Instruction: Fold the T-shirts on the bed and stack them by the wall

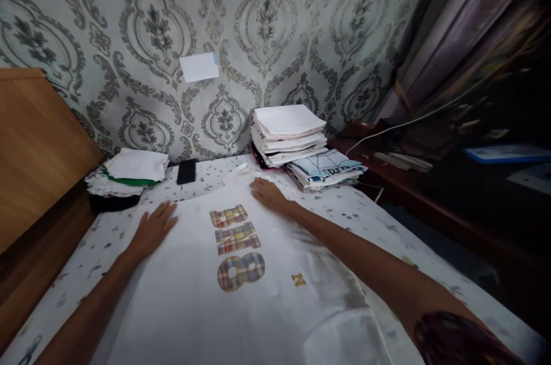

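- Head view; clock dial centred on the plaid print [238, 250], 12 toward the wall.
- White fabric garment [189, 290] with plaid block characters down its middle: lies spread across the centre and runs out of view at 6 o'clock. A small gold letter [298, 280] sits near 4 o'clock. Creases and a shaded fold show on its 4 o'clock side.
- Left hand [154, 230]: at 9 o'clock, palm down at the garment's edge; fingers extended and slightly parted, gripping nothing visible.
- Right hand [270, 194]: at 1 o'clock, palm down on the garment near its far end; fingers open, lying close together and pointing toward 10. Cannot tell whether any cloth is pinched beneath them.
- White cloth cover with small scattered prints [365, 224]: beneath the garment.
- Black rectangular phone [186, 171]: between 10 and 11.
- Low stack of white, green and black folded cloth [135, 165]: at 10, just beside the phone.
- Tall stack of mostly white folded cloth [288, 129]: at 1, beyond the right hand.
- Lower stack topped with pale-blue printed cloth [327, 167]: at 2, just beside the tall stack.
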Action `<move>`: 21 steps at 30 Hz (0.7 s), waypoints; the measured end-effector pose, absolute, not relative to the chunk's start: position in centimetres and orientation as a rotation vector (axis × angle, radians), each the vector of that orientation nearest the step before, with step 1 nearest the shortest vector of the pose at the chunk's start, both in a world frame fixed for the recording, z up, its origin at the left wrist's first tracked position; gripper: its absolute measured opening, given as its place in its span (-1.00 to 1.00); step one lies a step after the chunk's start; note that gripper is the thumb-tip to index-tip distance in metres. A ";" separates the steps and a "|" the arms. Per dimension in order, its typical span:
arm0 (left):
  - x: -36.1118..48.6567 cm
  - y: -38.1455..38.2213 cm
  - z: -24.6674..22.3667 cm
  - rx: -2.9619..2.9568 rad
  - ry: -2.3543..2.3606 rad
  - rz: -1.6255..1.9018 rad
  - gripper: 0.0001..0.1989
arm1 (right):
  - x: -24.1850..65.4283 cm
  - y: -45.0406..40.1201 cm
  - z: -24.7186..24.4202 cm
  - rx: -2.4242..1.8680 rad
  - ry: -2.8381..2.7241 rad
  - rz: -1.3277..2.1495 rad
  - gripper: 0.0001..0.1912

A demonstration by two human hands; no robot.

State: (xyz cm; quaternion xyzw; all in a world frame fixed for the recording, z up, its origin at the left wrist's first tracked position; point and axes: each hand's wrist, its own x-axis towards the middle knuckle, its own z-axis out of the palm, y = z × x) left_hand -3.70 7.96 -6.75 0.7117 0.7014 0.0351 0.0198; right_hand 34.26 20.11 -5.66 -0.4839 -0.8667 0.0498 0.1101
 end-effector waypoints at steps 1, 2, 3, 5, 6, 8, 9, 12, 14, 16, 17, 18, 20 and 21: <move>-4.7 8.4 -6.9 2.174 2.220 0.117 -0.39 | 33.9 21.3 -5.4 -1.461 -2.531 0.133 -0.65; -5.5 8.9 -7.0 2.157 2.254 0.130 -0.38 | 33.5 22.5 -5.1 -1.500 -2.512 0.123 -0.65; -6.1 9.3 -7.1 2.155 2.282 0.150 -0.39 | 32.9 23.6 -4.8 -1.541 -2.488 0.116 -0.64; -6.8 10.0 -7.3 2.170 2.328 0.201 -0.39 | 31.7 25.7 -4.3 -1.640 -2.430 0.108 -0.56; -6.9 10.3 -7.5 2.175 2.355 0.225 -0.40 | 31.1 26.7 -4.1 -1.689 -2.402 0.112 -0.50; -7.0 10.6 -7.6 2.180 2.410 0.263 -0.41 | 30.1 28.5 -3.8 -1.760 -2.365 0.133 -0.41; -7.1 10.7 -7.6 2.188 2.437 0.276 -0.43 | 29.8 29.2 -3.8 -1.778 -2.358 0.150 -0.42; -7.2 10.8 -7.3 2.228 2.506 0.271 -0.49 | 29.3 30.6 -3.7 -1.792 -2.337 0.197 -0.58; -7.5 10.8 -6.9 2.240 2.534 0.219 -0.51 | 29.5 30.9 -3.5 -1.784 -2.301 0.217 -0.65; -7.9 10.9 -6.3 2.249 2.508 0.157 -0.53 | 30.2 31.0 -2.9 -1.769 -2.252 0.242 -0.67; -8.1 11.0 -6.0 2.260 2.475 0.132 -0.55 | 30.6 30.9 -2.6 -1.757 -2.233 0.268 -0.67; -8.3 11.1 -5.7 2.280 2.432 0.114 -0.57 | 31.1 30.8 -2.2 -1.744 -2.219 0.305 -0.67; -8.4 11.2 -5.3 2.317 2.354 0.095 -0.61 | 31.9 30.4 -1.5 -1.715 -2.208 0.407 -0.68; -8.4 11.2 -5.1 2.324 2.331 0.096 -0.63 | 32.2 30.2 -1.3 -1.702 -2.206 0.462 -0.69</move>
